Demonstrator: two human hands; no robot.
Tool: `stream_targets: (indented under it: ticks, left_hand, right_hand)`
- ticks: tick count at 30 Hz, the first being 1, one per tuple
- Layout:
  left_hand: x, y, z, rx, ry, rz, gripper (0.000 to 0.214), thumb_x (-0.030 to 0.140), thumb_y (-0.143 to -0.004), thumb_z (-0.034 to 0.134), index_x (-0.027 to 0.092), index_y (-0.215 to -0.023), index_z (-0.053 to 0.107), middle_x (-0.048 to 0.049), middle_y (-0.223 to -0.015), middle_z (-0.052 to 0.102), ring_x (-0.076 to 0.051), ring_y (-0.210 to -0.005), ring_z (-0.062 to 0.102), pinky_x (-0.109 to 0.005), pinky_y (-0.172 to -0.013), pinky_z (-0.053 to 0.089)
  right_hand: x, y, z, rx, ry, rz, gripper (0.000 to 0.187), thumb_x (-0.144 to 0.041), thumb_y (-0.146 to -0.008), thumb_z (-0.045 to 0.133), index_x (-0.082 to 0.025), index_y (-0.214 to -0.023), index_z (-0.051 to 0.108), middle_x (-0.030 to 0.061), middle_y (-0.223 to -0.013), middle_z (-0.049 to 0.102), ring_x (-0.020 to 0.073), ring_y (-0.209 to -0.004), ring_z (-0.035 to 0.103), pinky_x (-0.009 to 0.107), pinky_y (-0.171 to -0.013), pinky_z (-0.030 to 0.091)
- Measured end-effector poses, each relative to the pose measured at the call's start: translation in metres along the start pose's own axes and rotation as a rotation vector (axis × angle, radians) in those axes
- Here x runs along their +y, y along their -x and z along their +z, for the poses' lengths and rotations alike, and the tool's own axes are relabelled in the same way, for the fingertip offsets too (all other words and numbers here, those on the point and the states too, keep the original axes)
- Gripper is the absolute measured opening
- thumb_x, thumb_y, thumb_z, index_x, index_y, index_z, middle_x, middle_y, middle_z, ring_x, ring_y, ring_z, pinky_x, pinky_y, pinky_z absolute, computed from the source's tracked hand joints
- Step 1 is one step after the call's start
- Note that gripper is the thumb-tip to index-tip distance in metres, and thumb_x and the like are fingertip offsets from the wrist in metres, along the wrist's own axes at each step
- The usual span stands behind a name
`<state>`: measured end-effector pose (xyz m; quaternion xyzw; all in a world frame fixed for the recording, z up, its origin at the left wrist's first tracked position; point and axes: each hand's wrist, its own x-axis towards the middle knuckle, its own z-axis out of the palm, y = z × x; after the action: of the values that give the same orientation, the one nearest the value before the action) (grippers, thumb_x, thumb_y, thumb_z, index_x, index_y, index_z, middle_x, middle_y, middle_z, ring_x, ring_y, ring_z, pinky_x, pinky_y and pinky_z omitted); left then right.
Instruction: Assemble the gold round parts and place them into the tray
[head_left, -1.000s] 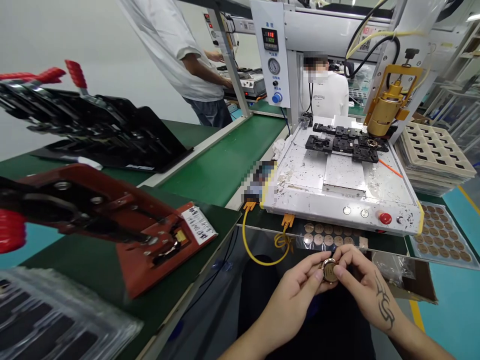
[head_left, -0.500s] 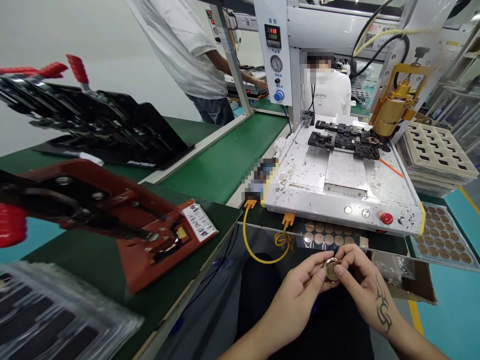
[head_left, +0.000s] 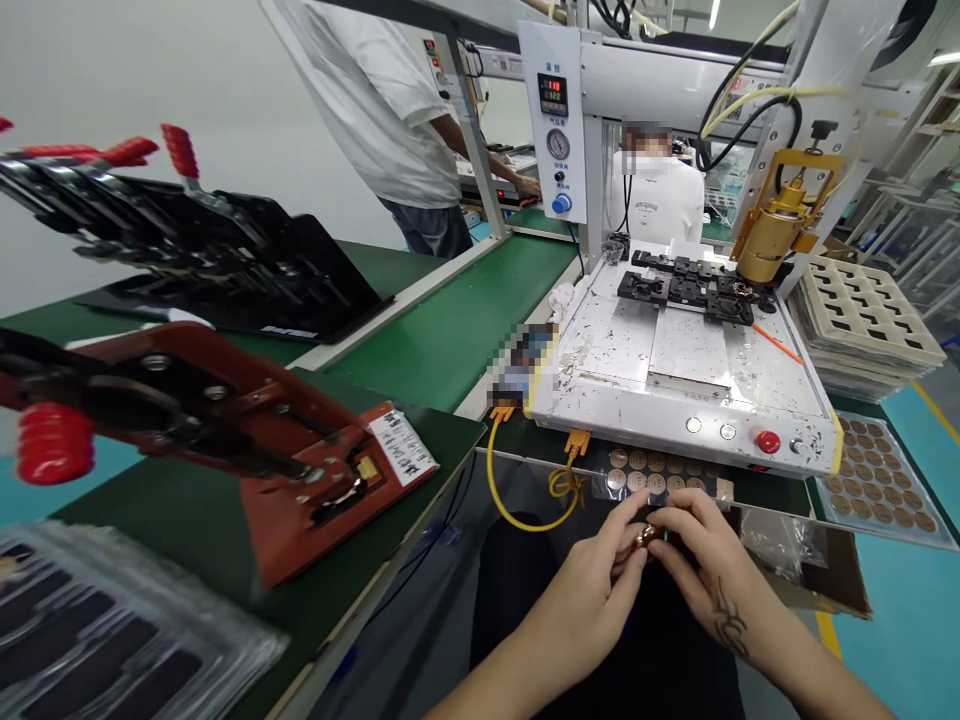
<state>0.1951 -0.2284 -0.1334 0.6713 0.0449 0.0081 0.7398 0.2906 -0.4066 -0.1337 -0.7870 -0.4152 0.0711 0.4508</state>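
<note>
My left hand and my right hand meet above my lap. Between their fingertips is a small round gold-coloured watch case, gripped from both sides and turned nearly edge-on, so its face is mostly hidden. Just beyond my fingers, a clear sheet of round brown stickers lies at the front edge of a white bench machine. A second sticker sheet lies to the right of that machine.
Black fixtures sit on the machine bed under a gold dispensing head. Left are a red-brown clamp press and bagged parts. A yellow cable loops below the bench. Stacked trays stand right. Two people work beyond.
Both hands have tilted the watch case from face-up to nearly edge-on and shifted slightly left. The camera view has moved a little.
</note>
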Motion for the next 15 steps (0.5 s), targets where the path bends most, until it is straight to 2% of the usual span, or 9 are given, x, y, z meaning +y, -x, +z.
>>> stream_targets:
  ticks: [2,3,5,8,10,12,15]
  left_hand:
    - [0.005,-0.001,-0.006,0.035,-0.018,0.029,0.053,0.036,-0.105,0.063,0.025,-0.155,0.052,-0.0132,-0.138,0.074,-0.028,-0.125,0.072,-0.04,-0.111,0.054]
    - [0.007,-0.002,-0.009,0.08,0.006,0.043,0.053,0.038,-0.104,0.064,0.026,-0.154,0.052,-0.0137,-0.144,0.071,-0.028,-0.129,0.07,-0.04,-0.113,0.053]
    - [0.01,-0.003,-0.013,0.179,0.074,0.059,0.053,0.04,-0.101,0.069,0.026,-0.15,0.053,-0.0145,-0.147,0.067,-0.028,-0.128,0.07,-0.04,-0.112,0.053]
    - [0.013,-0.005,-0.016,0.266,0.101,0.05,0.048,0.039,-0.092,0.08,0.023,-0.134,0.063,-0.0126,-0.129,0.075,-0.026,-0.111,0.074,-0.038,-0.102,0.058]
    - [0.016,-0.003,-0.017,0.28,0.08,0.035,0.034,0.037,-0.089,0.083,0.02,-0.115,0.07,-0.0095,-0.11,0.078,-0.024,-0.1,0.075,-0.035,-0.094,0.058]
    - [0.021,0.0,-0.02,0.273,0.065,0.024,0.024,0.037,-0.09,0.082,0.019,-0.1,0.072,-0.0069,-0.096,0.077,-0.022,-0.091,0.074,-0.033,-0.087,0.058]
    - [0.032,0.007,-0.029,0.275,0.019,0.02,0.022,0.038,-0.092,0.079,0.018,-0.095,0.071,-0.0043,-0.084,0.074,-0.02,-0.079,0.07,-0.03,-0.076,0.056]
  right_hand:
    - [-0.002,-0.008,-0.001,0.012,-0.071,-0.009,0.014,-0.028,-0.106,0.058,-0.026,-0.111,0.071,0.009,-0.109,0.069,0.0258,-0.101,0.066,0.039,-0.091,0.055]
    - [-0.003,-0.013,-0.001,0.035,-0.137,0.035,0.011,-0.033,-0.104,0.062,-0.026,-0.104,0.071,0.0071,-0.1,0.07,0.0239,-0.091,0.066,0.037,-0.084,0.055]
    - [-0.005,-0.022,0.004,0.078,-0.351,0.19,0.022,-0.045,-0.1,0.07,-0.024,-0.094,0.068,0.0018,-0.08,0.067,0.0179,-0.068,0.06,0.031,-0.064,0.05]
    - [-0.007,-0.033,0.017,0.073,-0.674,0.371,0.039,-0.059,-0.094,0.074,-0.022,-0.092,0.064,-0.0044,-0.063,0.059,0.0112,-0.05,0.048,0.024,-0.047,0.039]
    - [-0.009,-0.037,0.027,0.046,-0.764,0.379,0.042,-0.061,-0.092,0.076,-0.021,-0.091,0.063,-0.005,-0.062,0.058,0.0097,-0.047,0.047,0.022,-0.045,0.038]
    - [-0.011,-0.039,0.033,0.024,-0.768,0.34,0.04,-0.058,-0.091,0.079,-0.02,-0.093,0.065,-0.0021,-0.069,0.064,0.011,-0.053,0.053,0.023,-0.049,0.043]
    - [-0.014,-0.044,0.03,-0.022,-0.666,0.227,0.038,-0.047,-0.092,0.081,-0.022,-0.118,0.07,0.0019,-0.087,0.071,0.0165,-0.072,0.065,0.028,-0.064,0.055]
